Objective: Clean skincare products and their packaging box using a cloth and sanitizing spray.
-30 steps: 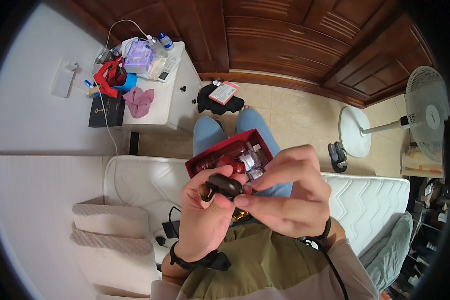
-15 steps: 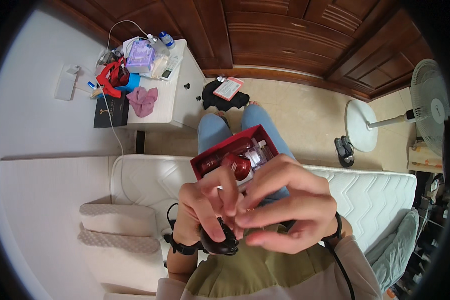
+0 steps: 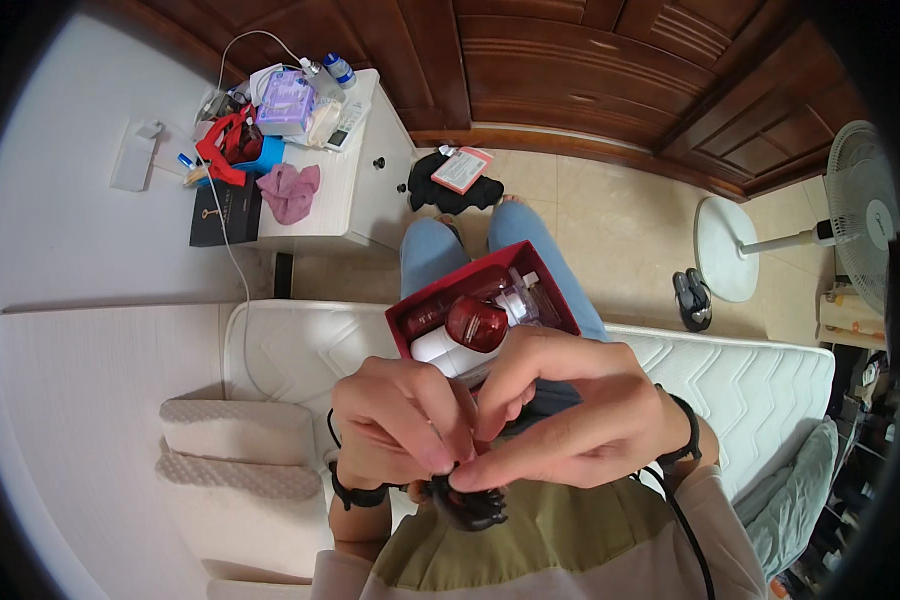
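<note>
Two hands have turned inward and drawn together since the earlier frames, and the dark glossy object [image 3: 470, 508], once on the upturned left palm, now hangs below the fingertips, in front of the person's shirt.

A dark wooden wardrobe [image 3: 590, 70] spans the far side; nearer, a pale quilted mattress [image 3: 740, 390] spreads to left and right of the seated person. A white nightstand [image 3: 335, 200] stands far left. Across the lap sits a red box [image 3: 558, 295], with a red bottle [image 3: 477, 323] atop a white one [image 3: 440, 348].

At the near edge of the box, the right hand [image 3: 580, 410] reaches in with its lowest fingertip against the object's upper edge, the finger above it held apart. The left hand [image 3: 395, 415] arches palm-down, fingers bunched together beside that same edge — its thumb is hidden, and whether either hand truly clamps the piece cannot be told.

Such close work seems best done with one hand steadying the rounded body and the other using fingertips only — light pressure, tips in clear sight, the piece kept low over the lap.
</note>
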`<state>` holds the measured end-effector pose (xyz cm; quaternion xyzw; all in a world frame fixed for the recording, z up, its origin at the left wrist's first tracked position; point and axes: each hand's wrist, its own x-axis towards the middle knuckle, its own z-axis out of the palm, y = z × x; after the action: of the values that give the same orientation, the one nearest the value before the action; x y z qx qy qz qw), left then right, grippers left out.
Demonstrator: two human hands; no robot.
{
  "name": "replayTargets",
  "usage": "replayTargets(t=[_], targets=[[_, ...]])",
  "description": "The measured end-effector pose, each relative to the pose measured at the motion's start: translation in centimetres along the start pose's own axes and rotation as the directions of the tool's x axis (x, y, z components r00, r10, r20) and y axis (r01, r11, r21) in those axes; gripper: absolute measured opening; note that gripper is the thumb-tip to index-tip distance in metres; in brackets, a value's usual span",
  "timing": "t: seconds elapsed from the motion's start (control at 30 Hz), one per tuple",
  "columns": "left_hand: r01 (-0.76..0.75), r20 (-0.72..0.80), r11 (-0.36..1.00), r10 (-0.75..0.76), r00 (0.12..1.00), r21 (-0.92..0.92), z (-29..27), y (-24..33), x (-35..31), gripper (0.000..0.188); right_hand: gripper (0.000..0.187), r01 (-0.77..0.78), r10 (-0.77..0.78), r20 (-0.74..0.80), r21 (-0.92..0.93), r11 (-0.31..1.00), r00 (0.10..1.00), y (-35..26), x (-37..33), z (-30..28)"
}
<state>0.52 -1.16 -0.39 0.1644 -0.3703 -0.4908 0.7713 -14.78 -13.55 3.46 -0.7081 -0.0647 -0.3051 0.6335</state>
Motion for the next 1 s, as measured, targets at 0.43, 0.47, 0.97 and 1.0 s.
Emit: replayTargets(t=[0.43, 0.47, 0.97, 1.0], targets=[[0.157, 0.0, 0.977, -0.159, 0.987, 0.146, -0.4, 0.7, 0.7, 0.012, 0.017, 0.235, -0.194, 0.153, -0.328, 0.915, 0.969, 1.0, 0.9, -0.4], [0.158, -0.001, 0.976, -0.159, 0.987, 0.147, -0.4, 0.7, 0.6, 0.012, 0.017, 0.231, -0.188, 0.144, -0.397, 0.888, 0.972, 0.9, 1.0, -0.3], [0.26, -0.042, 0.954, -0.256, 0.966, 0.15, -1.2, -0.3, 0.0, 0.018, 0.015, 0.045, -0.035, 0.03, -0.425, 0.904, 0.999, 3.0, 0.4, -0.9], [0.255, -0.039, 0.955, -0.252, 0.967, 0.15, -1.0, -0.4, -0.2, 0.018, 0.015, 0.024, -0.026, 0.002, -0.419, 0.908, 1.0, 3.5, 0.3, -0.7]])
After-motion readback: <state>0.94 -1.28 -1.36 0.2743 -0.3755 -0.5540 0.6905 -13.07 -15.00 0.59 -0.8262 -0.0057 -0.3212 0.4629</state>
